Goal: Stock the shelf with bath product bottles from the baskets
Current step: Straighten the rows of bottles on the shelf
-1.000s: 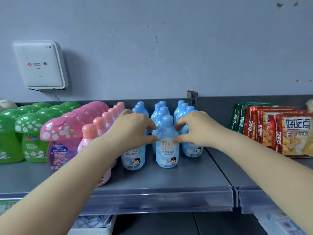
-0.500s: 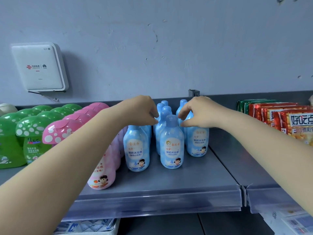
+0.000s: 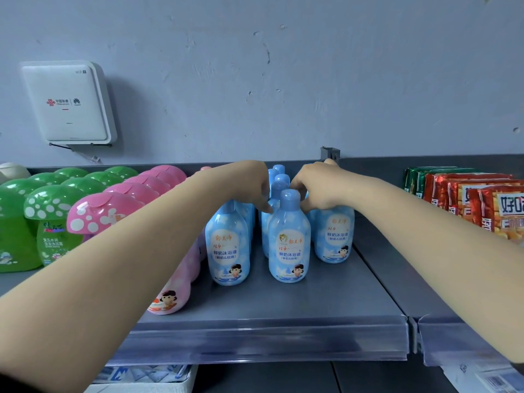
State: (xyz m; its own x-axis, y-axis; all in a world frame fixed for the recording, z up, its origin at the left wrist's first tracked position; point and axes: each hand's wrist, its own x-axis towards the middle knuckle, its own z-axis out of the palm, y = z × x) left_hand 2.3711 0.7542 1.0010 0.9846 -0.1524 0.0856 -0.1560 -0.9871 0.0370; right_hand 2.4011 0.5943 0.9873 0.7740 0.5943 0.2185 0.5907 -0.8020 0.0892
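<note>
Blue bottles: pale blue plastic, rounded shoulders, blue caps, labels with orange script, dark lettering and a cartoon child. Upright, in three rows running back from the front of the shelf. Front middle bottle nearest the shelf edge; left one just beside it, right one set slightly further back. Rear bottles partly hidden, count unclear.

Pink bottles: pale pink, same cartoon label, upright, immediately left of the blue rows, mostly hidden.

Shelf: grey metal, flat, clear plastic strip along the front edge.
</note>
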